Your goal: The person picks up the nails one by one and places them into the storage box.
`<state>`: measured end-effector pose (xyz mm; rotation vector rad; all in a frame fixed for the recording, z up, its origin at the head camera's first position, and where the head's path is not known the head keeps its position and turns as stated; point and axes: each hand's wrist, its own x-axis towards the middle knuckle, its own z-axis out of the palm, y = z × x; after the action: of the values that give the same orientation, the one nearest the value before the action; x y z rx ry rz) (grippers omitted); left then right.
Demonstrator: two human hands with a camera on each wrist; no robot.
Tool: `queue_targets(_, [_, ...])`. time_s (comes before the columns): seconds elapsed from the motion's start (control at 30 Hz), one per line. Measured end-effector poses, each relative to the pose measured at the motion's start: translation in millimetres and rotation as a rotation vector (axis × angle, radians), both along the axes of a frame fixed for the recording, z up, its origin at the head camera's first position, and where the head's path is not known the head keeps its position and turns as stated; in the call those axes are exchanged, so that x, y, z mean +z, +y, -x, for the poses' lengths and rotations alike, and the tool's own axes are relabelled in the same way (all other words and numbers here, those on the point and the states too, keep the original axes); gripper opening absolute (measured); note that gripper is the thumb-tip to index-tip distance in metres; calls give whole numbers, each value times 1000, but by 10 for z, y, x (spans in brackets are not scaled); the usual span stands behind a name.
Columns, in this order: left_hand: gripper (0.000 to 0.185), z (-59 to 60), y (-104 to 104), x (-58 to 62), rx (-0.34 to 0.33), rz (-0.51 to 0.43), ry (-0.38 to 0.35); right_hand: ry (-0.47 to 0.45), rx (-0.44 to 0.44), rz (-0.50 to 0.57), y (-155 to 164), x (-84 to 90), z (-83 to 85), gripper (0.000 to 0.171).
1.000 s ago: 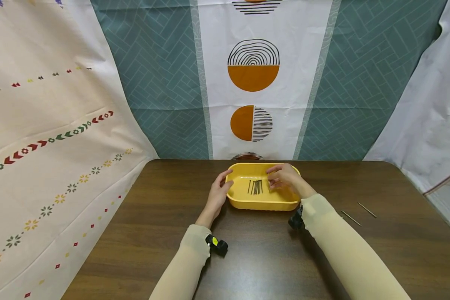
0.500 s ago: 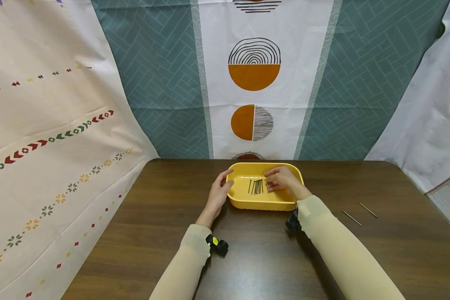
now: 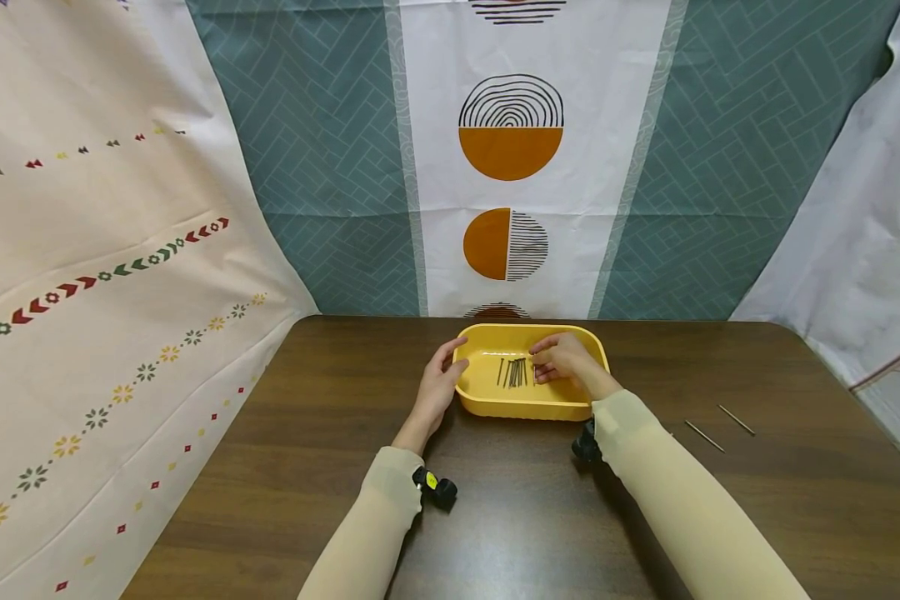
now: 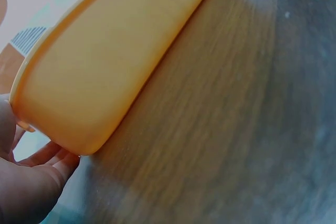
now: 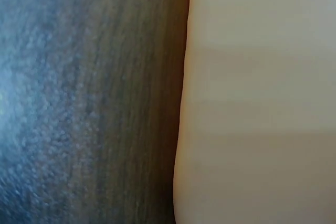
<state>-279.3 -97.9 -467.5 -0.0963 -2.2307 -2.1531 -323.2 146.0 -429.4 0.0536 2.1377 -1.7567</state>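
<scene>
A yellow tray (image 3: 525, 410) stands near the table's far edge, with several dark nails (image 3: 515, 373) lying side by side inside. My left hand (image 3: 437, 385) holds the tray's left end, thumb at the rim and fingers around the outer corner. The left wrist view shows this hand (image 4: 31, 182) against the tray wall (image 4: 100, 72). Inside the tray, my right hand (image 3: 566, 360) pinches a nail (image 3: 536, 375), upright beside the row; the fingers partly hide it. The right wrist view has only the tray's outer wall (image 5: 257, 98), not the hand.
Two more nails (image 3: 704, 436) (image 3: 736, 419) lie on the brown wooden table (image 3: 510, 517), to the right of the right forearm. A small tip of another shows at the sleeve's edge. Patterned cloths (image 3: 330, 167) hang behind the table and at both sides.
My right hand has shifted slightly left within the tray, closer to the row of nails, then stayed there. The tray's right end has moved a little right. My left hand stays put.
</scene>
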Motion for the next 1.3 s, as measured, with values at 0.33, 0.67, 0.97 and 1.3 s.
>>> queue_targets(0.33, [43,-12,-1,8,-7,11,15,-16,-16,-17,-6,-3,12,29])
queue_targets(0.67, [43,-13,-3,16,-3,12,6,1,-19,-26,-10,-4,20,30])
queue_targets(0.97, [42,-14,12,14,-4,11,6,-1,5,0,20,18,3,30])
queue_targets(1.3, [42,-24,4,21,4,20,-2,6,70,-4,160,194,-43,37])
